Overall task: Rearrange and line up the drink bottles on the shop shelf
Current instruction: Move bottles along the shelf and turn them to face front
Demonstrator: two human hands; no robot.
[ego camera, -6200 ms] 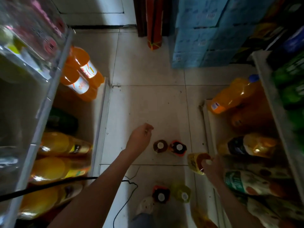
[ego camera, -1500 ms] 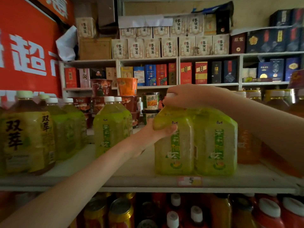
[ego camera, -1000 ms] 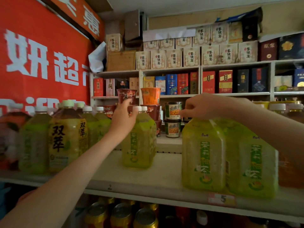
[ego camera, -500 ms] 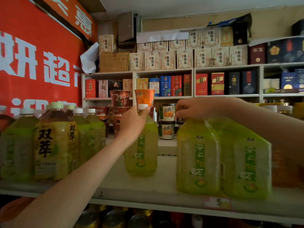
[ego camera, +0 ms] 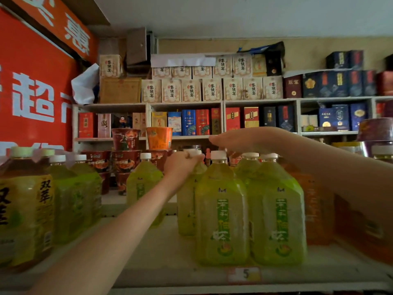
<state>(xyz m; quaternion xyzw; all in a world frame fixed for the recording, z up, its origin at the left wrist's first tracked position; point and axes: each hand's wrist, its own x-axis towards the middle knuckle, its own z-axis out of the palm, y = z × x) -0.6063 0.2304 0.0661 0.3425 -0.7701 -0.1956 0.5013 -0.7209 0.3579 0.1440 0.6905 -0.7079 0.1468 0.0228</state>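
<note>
Left hand point(ego camera: 183, 165) has slid green bottle point(ego camera: 186, 209) right, beside front bottle point(ego camera: 221, 211)

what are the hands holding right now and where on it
The left hand grips a green bottle by its neck, near the top. The right hand is above the bottle tops; whether it holds one cannot be told.

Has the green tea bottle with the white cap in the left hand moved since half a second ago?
Yes. The left hand has slid the green tea bottle rightward, closing the gap to the front green bottle above the price tag.
</note>
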